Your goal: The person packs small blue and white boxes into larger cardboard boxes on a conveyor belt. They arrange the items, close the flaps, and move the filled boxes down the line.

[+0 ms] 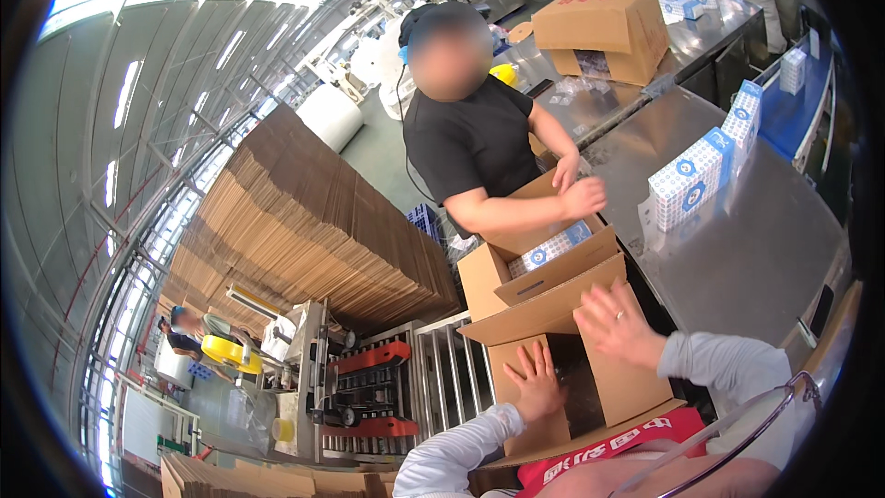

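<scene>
An open cardboard box (634, 384) stands right in front of me, its flaps spread and its inside dark. My left hand (536, 382) lies with fingers spread against the left inner flap of this box. Over the right flap is my right hand (619, 321), fingers apart, a ring on one finger. Neither hand holds anything. Just beyond, a second open carton (486, 280) contains a white and blue patterned pack (550, 251). A co-worker in a black shirt (466, 148) stands behind that carton, both hands above it.
To the right, a metal table (737, 249) bears upright white and blue packs (687, 186). A blue conveyor belt (804, 115) runs beyond it. Left are a roller conveyor (449, 369), a taping machine (369, 387) and tall stacked flat cardboard (313, 221). A large carton (599, 23) sits at the back.
</scene>
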Action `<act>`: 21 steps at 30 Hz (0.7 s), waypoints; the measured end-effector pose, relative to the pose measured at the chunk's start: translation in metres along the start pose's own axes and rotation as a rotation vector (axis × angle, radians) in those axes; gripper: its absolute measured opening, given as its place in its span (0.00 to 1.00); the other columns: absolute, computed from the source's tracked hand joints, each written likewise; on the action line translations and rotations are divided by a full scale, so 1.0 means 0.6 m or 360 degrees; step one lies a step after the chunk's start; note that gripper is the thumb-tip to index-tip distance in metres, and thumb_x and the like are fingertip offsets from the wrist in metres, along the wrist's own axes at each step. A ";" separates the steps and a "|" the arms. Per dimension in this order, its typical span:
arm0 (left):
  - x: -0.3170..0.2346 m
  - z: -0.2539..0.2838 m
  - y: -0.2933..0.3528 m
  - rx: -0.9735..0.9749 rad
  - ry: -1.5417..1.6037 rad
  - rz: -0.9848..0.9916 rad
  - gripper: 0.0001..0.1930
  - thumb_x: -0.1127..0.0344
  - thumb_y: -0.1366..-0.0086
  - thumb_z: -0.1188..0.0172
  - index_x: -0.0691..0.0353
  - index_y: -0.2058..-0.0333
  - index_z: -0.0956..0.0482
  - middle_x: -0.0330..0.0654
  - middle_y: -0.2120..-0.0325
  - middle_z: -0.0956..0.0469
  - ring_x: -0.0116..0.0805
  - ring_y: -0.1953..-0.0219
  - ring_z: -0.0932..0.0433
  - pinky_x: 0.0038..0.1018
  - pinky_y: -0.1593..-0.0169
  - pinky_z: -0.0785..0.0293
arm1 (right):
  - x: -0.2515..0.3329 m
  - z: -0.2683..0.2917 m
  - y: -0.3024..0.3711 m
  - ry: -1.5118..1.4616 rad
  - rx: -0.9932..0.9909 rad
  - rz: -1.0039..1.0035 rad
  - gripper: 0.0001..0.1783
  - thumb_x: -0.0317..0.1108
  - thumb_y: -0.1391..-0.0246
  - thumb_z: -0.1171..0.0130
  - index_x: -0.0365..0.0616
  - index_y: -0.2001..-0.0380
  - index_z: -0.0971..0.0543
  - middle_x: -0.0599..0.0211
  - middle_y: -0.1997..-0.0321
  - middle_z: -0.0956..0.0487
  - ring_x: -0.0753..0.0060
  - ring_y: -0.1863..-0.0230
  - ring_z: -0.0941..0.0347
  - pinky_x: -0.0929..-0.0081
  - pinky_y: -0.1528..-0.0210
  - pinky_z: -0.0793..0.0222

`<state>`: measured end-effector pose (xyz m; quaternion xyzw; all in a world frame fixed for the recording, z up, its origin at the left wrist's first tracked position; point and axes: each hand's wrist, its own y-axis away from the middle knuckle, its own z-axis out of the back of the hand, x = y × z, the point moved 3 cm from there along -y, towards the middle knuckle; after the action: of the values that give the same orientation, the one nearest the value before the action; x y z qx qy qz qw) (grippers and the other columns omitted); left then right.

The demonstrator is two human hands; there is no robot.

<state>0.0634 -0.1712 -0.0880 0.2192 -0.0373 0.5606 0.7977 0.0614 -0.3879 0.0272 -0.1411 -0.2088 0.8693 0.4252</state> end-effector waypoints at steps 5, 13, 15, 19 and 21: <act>0.049 0.034 0.095 0.0513 0.0780 -0.0551 0.52 0.28 0.38 0.53 0.68 0.31 0.50 0.56 0.29 0.57 0.60 0.27 0.61 0.54 0.30 0.58 | -0.014 -0.049 -0.007 0.0114 0.0026 -0.0075 0.42 0.45 0.60 0.30 0.40 0.42 0.32 0.48 0.42 0.31 0.45 0.36 0.38 0.45 0.34 0.44; 0.098 0.133 0.147 0.0342 0.0935 -0.0347 0.33 0.43 0.32 0.49 0.59 0.36 0.34 0.58 0.37 0.38 0.56 0.32 0.45 0.44 0.30 0.50 | -0.060 -0.091 0.035 -0.1004 0.0600 -0.0156 0.22 0.51 0.53 0.31 0.44 0.67 0.24 0.62 0.74 0.23 0.61 0.71 0.24 0.69 0.71 0.32; 0.124 0.095 0.079 -0.0528 0.0848 -0.0227 0.36 0.43 0.34 0.45 0.58 0.34 0.38 0.60 0.33 0.44 0.58 0.29 0.51 0.50 0.29 0.57 | -0.077 -0.116 0.012 -0.1629 0.0975 -0.0434 0.24 0.56 0.49 0.33 0.44 0.67 0.22 0.68 0.77 0.24 0.69 0.74 0.28 0.74 0.72 0.35; 0.104 0.028 0.005 -0.0839 0.0691 -0.0151 0.43 0.38 0.39 0.42 0.58 0.32 0.41 0.63 0.33 0.47 0.62 0.29 0.54 0.60 0.31 0.63 | -0.119 -0.176 0.008 -0.2101 0.0935 -0.0903 0.29 0.60 0.44 0.38 0.41 0.62 0.19 0.74 0.77 0.26 0.81 0.74 0.34 0.79 0.73 0.40; 0.115 0.024 0.004 -0.0817 0.0712 -0.0170 0.45 0.37 0.40 0.41 0.58 0.32 0.42 0.62 0.32 0.47 0.61 0.29 0.54 0.61 0.31 0.63 | -0.096 -0.184 0.022 -0.2193 0.0705 -0.0882 0.28 0.59 0.44 0.38 0.42 0.59 0.19 0.75 0.79 0.27 0.83 0.76 0.35 0.78 0.74 0.41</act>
<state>0.0894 -0.1157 -0.0534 -0.1153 0.0103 0.5245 0.8435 0.1335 -0.4140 -0.0717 0.5773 -0.2751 0.6441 0.4197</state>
